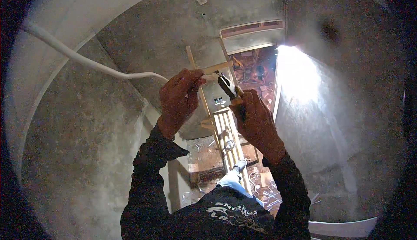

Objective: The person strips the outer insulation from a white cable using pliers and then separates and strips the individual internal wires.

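Observation:
A white flexible conduit or thick cable (100,65) runs in from the upper left to my left hand (179,101). My left hand is closed, pinching it near its end, and a short pale end pokes out to the right of the fingers. My right hand (257,125) is wrapped around the handles of a pair of pliers (226,85), raised at about the same height. The dark jaws of the pliers are close to that end; whether they touch it I cannot tell.
Below me is a narrow wooden plank scaffold (221,125) with a roll of tape (229,145) on it; my foot (240,165) stands on it. Bare grey walls (78,131) surround me. A doorway (256,73) shows rubble, and bright light (299,73) glares beside it.

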`<state>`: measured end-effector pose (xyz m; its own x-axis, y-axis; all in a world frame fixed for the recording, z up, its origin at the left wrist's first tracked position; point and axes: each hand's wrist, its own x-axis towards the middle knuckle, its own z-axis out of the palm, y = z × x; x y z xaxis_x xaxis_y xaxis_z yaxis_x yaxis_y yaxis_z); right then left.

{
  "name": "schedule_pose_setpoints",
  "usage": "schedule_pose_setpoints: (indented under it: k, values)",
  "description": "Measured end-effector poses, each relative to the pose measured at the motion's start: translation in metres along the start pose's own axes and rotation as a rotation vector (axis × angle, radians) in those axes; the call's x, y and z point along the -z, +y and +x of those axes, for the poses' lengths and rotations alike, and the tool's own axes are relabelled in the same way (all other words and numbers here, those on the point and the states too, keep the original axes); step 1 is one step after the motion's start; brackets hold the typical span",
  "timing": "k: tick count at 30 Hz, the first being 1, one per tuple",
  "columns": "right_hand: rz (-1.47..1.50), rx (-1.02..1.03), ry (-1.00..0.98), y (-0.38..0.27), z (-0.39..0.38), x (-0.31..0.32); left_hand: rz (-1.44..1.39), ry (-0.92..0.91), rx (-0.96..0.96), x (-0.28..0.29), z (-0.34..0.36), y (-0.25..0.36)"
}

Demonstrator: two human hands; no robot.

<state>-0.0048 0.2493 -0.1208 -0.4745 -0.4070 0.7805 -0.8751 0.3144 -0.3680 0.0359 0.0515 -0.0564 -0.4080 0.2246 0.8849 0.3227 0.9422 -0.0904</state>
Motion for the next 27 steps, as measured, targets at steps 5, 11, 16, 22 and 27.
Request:
schedule_pose_setpoints:
  k: [5,11,16,22,27]
  values:
    - [-0.003,-0.045,0.001,0.002,0.001,0.003,-0.030,-0.030,0.049,0.001,0.005,0.003]
    - [0.052,-0.114,0.071,-0.009,-0.003,-0.014,0.018,0.164,0.007,0.001,0.001,0.012]
    - [0.051,-0.215,0.138,-0.006,-0.010,-0.033,-0.052,0.325,0.188,0.003,-0.011,0.043]
    - [-0.048,-0.184,0.156,-0.011,-0.005,-0.035,-0.109,0.224,0.242,0.007,-0.011,0.040]
    - [0.038,-0.188,0.122,-0.013,-0.010,-0.043,-0.085,0.289,0.336,0.006,-0.018,0.043]
